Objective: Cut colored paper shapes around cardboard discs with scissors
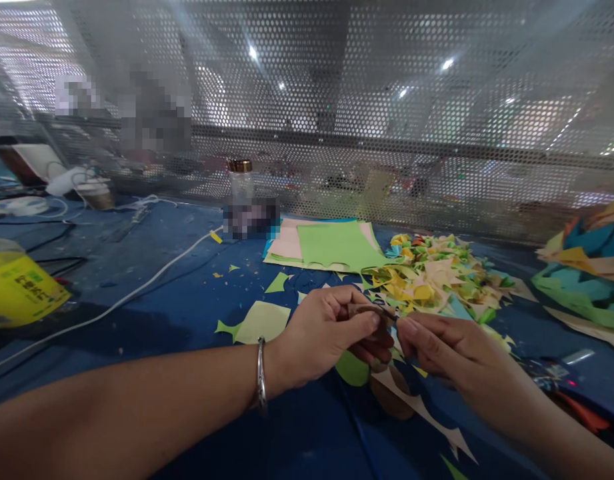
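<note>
Left forearm [137,407] enters from 8 o'clock. Left hand [327,327] pinches a beige piece [359,309] above the desk [197,300]; right hand [447,347] closes its fingertips beside it, on a dark item [395,318] too small to identify. From the hands, scraps [427,280] lie at 1 o'clock, sheets [331,245] at 11.

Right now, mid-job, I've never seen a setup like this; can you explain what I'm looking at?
No machine here, just a person working bare-handed; the single picture comes from a head-worn camera looking forward and down. The left hand holds a small pale piece; the right hand pinches what seems a thin dark item, too small to identify. On the blue tabletop lie a stack of coloured sheets, a heap of cut scraps and a white cable. A perforated metal panel stands behind.
</note>
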`<state>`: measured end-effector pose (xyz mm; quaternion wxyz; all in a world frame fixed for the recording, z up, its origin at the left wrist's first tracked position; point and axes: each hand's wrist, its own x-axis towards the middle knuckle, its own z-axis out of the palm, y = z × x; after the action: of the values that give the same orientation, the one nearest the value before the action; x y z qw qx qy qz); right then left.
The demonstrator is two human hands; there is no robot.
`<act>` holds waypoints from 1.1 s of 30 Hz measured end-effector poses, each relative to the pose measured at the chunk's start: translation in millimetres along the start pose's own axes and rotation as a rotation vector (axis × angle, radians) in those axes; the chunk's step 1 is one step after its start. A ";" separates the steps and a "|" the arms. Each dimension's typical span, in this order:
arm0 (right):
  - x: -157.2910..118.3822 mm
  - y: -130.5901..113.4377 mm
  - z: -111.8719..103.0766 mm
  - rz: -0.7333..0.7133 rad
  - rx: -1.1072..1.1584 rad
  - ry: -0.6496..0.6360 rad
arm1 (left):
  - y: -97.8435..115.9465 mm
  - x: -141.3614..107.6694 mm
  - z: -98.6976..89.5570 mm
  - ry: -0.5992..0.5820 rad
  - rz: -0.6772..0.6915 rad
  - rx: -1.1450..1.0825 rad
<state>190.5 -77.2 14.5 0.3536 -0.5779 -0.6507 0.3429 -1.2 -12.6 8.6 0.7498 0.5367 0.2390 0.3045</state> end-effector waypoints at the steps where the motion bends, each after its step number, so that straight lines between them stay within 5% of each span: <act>1: -0.1 0.2 -0.1 0.002 0.003 0.003 | 0.8 0.0 -0.3 0.006 0.005 0.009; 17: -3.3 -3.5 -1.0 -0.080 -0.096 0.029 | 3.6 -1.0 -0.6 0.050 0.108 0.105; 33: -3.4 -2.1 -1.6 -0.085 -0.231 0.073 | 5.9 1.7 -6.4 0.016 0.046 0.147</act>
<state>191.1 -80.7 16.9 0.3224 -0.5987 -0.6965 0.2291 -5.6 -5.8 12.2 0.6994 0.5930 0.2542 0.3074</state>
